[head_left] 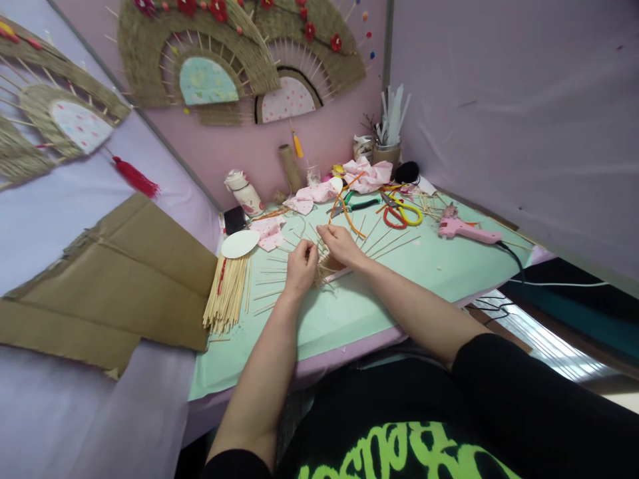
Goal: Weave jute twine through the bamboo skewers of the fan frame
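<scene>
Rn stick fan (330,266) btwn/under L hand (301,267) & R hand (342,245); hands pinched, can't tell on what.

Both bare arms are stretching forward and converging. The left forearm (267,356) is rising steeply, its left hand (302,265) curling into a loose fist, thumb meeting forefinger. The right forearm (419,303) is slanting inward, and the right hand (339,245) is hovering just beside, slightly farther out, its fingers bending together and pointing leftward.
</scene>
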`<act>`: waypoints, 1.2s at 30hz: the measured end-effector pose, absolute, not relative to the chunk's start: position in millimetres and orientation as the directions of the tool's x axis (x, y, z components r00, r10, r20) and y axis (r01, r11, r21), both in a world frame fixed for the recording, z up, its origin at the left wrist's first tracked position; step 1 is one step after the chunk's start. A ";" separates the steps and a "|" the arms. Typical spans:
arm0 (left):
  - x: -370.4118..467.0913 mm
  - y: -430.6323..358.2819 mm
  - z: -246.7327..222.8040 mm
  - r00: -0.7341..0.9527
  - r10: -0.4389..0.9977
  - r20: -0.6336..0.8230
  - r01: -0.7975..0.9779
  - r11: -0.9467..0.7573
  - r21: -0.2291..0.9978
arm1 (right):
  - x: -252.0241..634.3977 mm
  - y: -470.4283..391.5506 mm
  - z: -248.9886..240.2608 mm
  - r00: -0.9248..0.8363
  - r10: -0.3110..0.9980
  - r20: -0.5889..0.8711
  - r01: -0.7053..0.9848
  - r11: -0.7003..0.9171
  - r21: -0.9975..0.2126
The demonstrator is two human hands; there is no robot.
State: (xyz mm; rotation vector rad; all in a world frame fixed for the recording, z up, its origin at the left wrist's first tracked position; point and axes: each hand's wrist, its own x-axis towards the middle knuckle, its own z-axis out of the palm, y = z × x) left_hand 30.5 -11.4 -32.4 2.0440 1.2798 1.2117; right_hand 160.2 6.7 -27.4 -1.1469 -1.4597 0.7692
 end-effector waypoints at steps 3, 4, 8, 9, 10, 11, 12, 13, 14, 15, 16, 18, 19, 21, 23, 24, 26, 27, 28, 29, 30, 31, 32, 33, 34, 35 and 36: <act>29.7 -9.5 -33.0 0.165 0.899 0.407 0.429 -0.436 0.791 | 161.1 9.4 -28.3 0.017 0.930 0.367 0.223 0.354 -0.908; 29.3 -8.5 -33.5 0.159 0.904 0.397 0.415 -0.426 0.804 | 161.5 10.2 -28.3 0.008 0.931 0.364 0.216 0.354 -0.910; 28.0 -5.7 -34.8 0.140 0.922 0.362 0.378 -0.388 0.841 | 162.5 11.7 -26.7 -0.016 0.938 0.345 0.193 0.342 -0.920; 27.8 -5.5 -34.4 0.136 0.925 0.355 0.369 -0.380 0.848 | 162.6 11.6 -26.1 -0.021 0.940 0.341 0.190 0.338 -0.922; 27.6 -5.5 -33.8 0.132 0.927 0.351 0.360 -0.374 0.854 | 162.6 11.5 -25.6 -0.028 0.941 0.336 0.188 0.336 -0.923; 27.3 -5.7 -32.8 0.126 0.928 0.350 0.351 -0.372 0.859 | 162.6 11.4 -25.3 -0.035 0.942 0.333 0.187 0.334 -0.924; 27.0 -6.1 -31.7 0.118 0.929 0.350 0.343 -0.369 0.864 | 162.7 11.3 -25.0 -0.039 0.943 0.331 0.187 0.332 -0.925; 26.8 -6.4 -30.5 0.108 0.930 0.352 0.339 -0.367 0.866 | 162.7 11.3 -24.9 -0.042 0.944 0.328 0.186 0.330 -0.926; 26.5 -6.8 -29.5 0.096 0.931 0.353 0.338 -0.364 0.868 | 162.9 11.4 -24.9 -0.043 0.945 0.325 0.183 0.327 -0.927; 26.3 -7.1 -28.6 0.086 0.932 0.352 0.339 -0.360 0.869 | 163.0 11.4 -24.8 -0.044 0.946 0.320 0.178 0.323 -0.929; 26.1 -7.4 -27.9 0.078 0.933 0.350 0.341 -0.355 0.871 | 163.2 11.5 -24.8 -0.045 0.948 0.315 0.171 0.318 -0.933; 26.0 -7.9 -27.2 0.066 0.937 0.342 0.343 -0.343 0.874 | 163.7 11.3 -24.4 -0.050 0.951 0.304 0.151 0.308 -0.939; 26.0 -8.2 -27.0 0.060 0.938 0.340 0.342 -0.340 0.876 | 163.9 11.1 -24.1 -0.052 0.952 0.300 0.139 0.305 -0.942; 26.1 -8.8 -26.7 0.048 0.940 0.338 0.338 -0.334 0.880 | 164.1 10.4 -23.3 -0.056 0.953 0.298 0.116 0.302 -0.946; 26.3 -9.3 -26.1 0.034 0.940 0.338 0.324 -0.330 0.886 | 163.9 9.5 -22.7 -0.060 0.952 0.299 0.092 0.304 -0.948; 26.3 -9.6 -25.8 0.027 0.941 0.337 0.315 -0.328 0.890 | 163.6 9.1 -22.5 -0.064 0.952 0.299 0.079 0.304 -0.949; 26.2 -10.1 -25.1 0.012 0.941 0.338 0.303 -0.326 0.896 | 162.9 8.5 -22.7 -0.080 0.951 0.298 0.063 0.303 -0.951; 26.2 -10.3 -24.8 0.005 0.941 0.340 0.301 -0.325 0.896 | 162.6 8.4 -22.9 -0.083 0.951 0.297 0.063 0.303 -0.951; 26.1 -10.6 -24.6 0.001 0.941 0.340 0.300 -0.324 0.897 | 162.4 8.5 -23.3 -0.083 0.951 0.297 0.070 0.303 -0.950; 26.0 -10.8 -24.4 -0.002 0.941 0.339 0.301 -0.323 0.897 | 162.3 8.6 -23.9 -0.079 0.951 0.299 0.082 0.305 -0.949; 25.9 -10.9 -24.4 -0.005 0.942 0.336 0.303 -0.319 0.898 | 162.4 8.8 -24.4 -0.073 0.950 0.304 0.097 0.310 -0.946; 25.8 -11.1 -24.4 -0.006 0.943 0.332 0.307 -0.314 0.898 | 162.5 9.1 -25.1 -0.069 0.948 0.310 0.114 0.316 -0.942; 25.7 -11.2 -24.5 -0.007 0.945 0.328 0.315 -0.309 0.898 | 162.8 9.4 -25.7 -0.065 0.947 0.316 0.130 0.322 -0.938; 25.6 -11.2 -24.5 -0.008 0.946 0.324 0.326 -0.304 0.895 | 163.0 9.8 -26.3 -0.065 0.945 0.320 0.145 0.327 -0.934; 25.4 -11.3 -24.6 -0.010 0.946 0.324 0.338 -0.302 0.891 | 163.1 10.1 -27.0 -0.068 0.944 0.323 0.155 0.330 -0.931; 25.3 -11.4 -24.5 -0.014 0.945 0.327 0.350 -0.301 0.887 | 163.2 10.5 -27.6 -0.070 0.943 0.325 0.159 0.332 -0.930; 25.2 -11.4 -24.5 -0.018 0.943 0.331 0.361 -0.303 0.882 | 163.1 10.9 -28.2 -0.074 0.943 0.325 0.157 0.332 -0.930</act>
